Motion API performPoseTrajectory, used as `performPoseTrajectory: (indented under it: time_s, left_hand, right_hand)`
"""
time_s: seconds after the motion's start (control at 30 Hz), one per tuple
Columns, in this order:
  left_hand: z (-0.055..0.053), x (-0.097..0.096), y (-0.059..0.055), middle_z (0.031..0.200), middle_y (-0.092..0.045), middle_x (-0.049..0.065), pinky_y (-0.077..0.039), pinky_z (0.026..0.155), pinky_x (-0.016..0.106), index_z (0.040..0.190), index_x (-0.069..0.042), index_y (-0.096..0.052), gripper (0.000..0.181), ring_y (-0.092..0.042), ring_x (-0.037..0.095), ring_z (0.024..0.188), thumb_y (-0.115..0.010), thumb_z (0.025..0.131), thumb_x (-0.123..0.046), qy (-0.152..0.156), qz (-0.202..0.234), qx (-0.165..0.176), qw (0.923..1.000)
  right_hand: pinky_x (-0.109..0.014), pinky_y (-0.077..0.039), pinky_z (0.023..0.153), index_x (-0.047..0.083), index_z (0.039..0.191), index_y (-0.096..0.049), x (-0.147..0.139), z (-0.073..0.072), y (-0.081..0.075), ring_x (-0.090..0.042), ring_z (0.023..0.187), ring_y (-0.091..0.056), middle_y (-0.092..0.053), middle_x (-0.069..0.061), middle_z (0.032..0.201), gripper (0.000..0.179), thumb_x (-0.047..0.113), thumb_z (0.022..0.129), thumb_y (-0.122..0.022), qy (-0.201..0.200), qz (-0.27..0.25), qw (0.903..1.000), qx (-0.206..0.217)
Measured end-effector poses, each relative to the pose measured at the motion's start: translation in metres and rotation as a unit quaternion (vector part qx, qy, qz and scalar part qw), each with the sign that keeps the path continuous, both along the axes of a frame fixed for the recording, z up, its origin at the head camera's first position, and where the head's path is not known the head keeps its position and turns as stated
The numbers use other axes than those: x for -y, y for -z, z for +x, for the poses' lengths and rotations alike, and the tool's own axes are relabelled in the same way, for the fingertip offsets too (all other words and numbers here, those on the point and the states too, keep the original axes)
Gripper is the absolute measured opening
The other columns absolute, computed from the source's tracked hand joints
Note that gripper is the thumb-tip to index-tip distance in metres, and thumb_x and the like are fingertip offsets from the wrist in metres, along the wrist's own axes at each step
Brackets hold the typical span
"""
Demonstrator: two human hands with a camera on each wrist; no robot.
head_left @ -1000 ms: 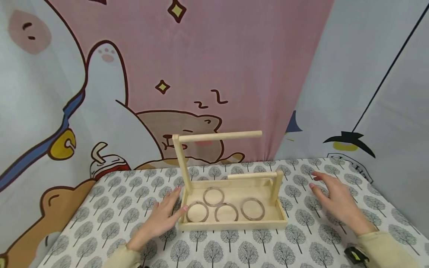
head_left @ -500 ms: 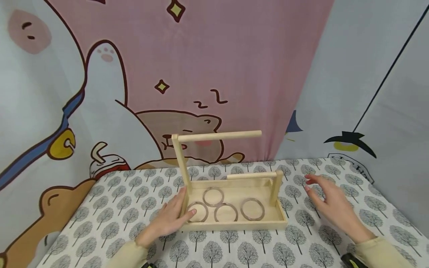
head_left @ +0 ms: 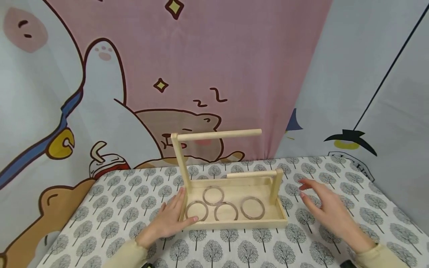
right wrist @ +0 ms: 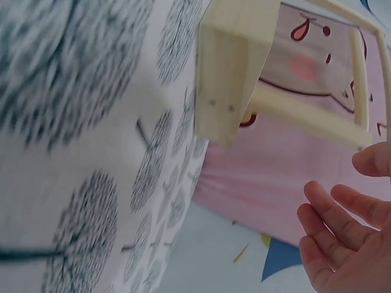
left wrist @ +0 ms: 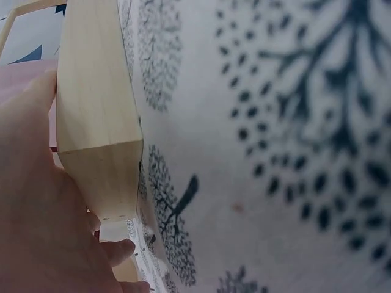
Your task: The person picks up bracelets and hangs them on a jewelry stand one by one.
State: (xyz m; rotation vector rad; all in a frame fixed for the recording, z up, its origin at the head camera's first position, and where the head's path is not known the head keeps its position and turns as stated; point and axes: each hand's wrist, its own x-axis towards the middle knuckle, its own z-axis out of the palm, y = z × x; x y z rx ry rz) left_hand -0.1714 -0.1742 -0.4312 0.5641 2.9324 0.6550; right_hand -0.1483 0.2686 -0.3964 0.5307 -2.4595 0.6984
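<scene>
In the head view a shallow wooden tray (head_left: 234,225) stands mid-table. Several brownish rings (head_left: 253,208) lie flat inside it, most toward the left. From its left end rises a tall post carrying a long horizontal dowel (head_left: 219,134); a short post at the right end carries a shorter dowel (head_left: 251,174). My left hand (head_left: 169,219) rests against the tray's left end, fingers fairly straight along the outside, thumb across the front left corner. To the right of the tray, apart from it, my right hand (head_left: 330,208) hovers with relaxed, slightly bent fingers, holding nothing.
A white tablecloth (head_left: 140,191) printed with grey trees covers the table. Behind it hangs a cartoon-patterned curtain (head_left: 248,67), close to the table's far edge.
My left hand has moved right, onto the tray's left end, with its thumb over the corner. My right hand has drifted slightly left, toward the tray. The rings stay where they were.
</scene>
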Motion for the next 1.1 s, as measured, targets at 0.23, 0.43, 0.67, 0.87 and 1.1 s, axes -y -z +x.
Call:
performPoseTrajectory:
  time_s: [0.23, 0.43, 0.67, 0.87, 1.1]
  left_hand:
    - [0.006, 0.001, 0.002, 0.158, -0.008, 0.019, -0.013, 0.102, 0.074, 0.153, 0.001, -0.008, 0.100, -0.022, 0.045, 0.138, -0.057, 0.089, -0.059, -0.001, 0.004, 0.003, 1.0000]
    - [0.007, -0.002, 0.003, 0.159, -0.006, 0.015, -0.012, 0.103, 0.073, 0.154, -0.003, -0.006, 0.101, -0.022, 0.044, 0.139, -0.055, 0.089, -0.062, -0.009, -0.005, 0.018, 0.9998]
    - [0.004, -0.006, -0.001, 0.159, -0.006, 0.013, -0.011, 0.104, 0.072, 0.155, -0.005, -0.006, 0.099, -0.023, 0.046, 0.138, -0.054, 0.089, -0.062, -0.014, 0.003, 0.003, 0.9999]
    - [0.002, -0.004, 0.000, 0.159, -0.006, 0.014, -0.011, 0.101, 0.075, 0.155, -0.005, -0.007, 0.101, -0.021, 0.045, 0.139, -0.058, 0.088, -0.061, -0.018, 0.028, 0.016, 0.9993]
    - [0.001, -0.003, 0.001, 0.159, -0.006, 0.015, -0.011, 0.101, 0.076, 0.154, -0.002, -0.009, 0.100, -0.020, 0.043, 0.140, -0.059, 0.088, -0.059, -0.016, 0.036, 0.015, 0.9991]
  right_hand:
    - [-0.036, -0.051, 0.063, 0.004, 0.124, -0.059, 0.024, 0.008, 0.005, -0.020, 0.089, -0.060, -0.066, 0.002, 0.097, 0.045, -0.002, 0.082, -0.070, -0.038, 0.005, 0.9992, -0.011]
    - [-0.040, -0.054, 0.071, 0.006, 0.122, -0.061, 0.040, 0.011, 0.009, -0.018, 0.092, -0.062, -0.066, 0.005, 0.098, 0.042, -0.001, 0.081, -0.072, -0.063, -0.004, 0.9980, -0.004]
    - [-0.040, -0.056, 0.076, 0.003, 0.117, -0.062, 0.055, 0.005, 0.011, -0.015, 0.091, -0.063, -0.067, 0.004, 0.099, 0.041, -0.003, 0.078, -0.072, -0.107, -0.016, 0.9938, -0.026]
    - [-0.040, -0.056, 0.078, 0.003, 0.120, -0.061, 0.062, 0.002, 0.012, -0.013, 0.091, -0.064, -0.067, 0.004, 0.103, 0.041, -0.002, 0.080, -0.071, -0.138, -0.031, 0.9897, 0.026]
    - [-0.037, -0.056, 0.080, -0.002, 0.121, -0.060, 0.067, -0.004, 0.014, -0.016, 0.090, -0.065, -0.067, -0.005, 0.108, 0.041, -0.007, 0.081, -0.068, -0.178, -0.071, 0.9769, 0.095]
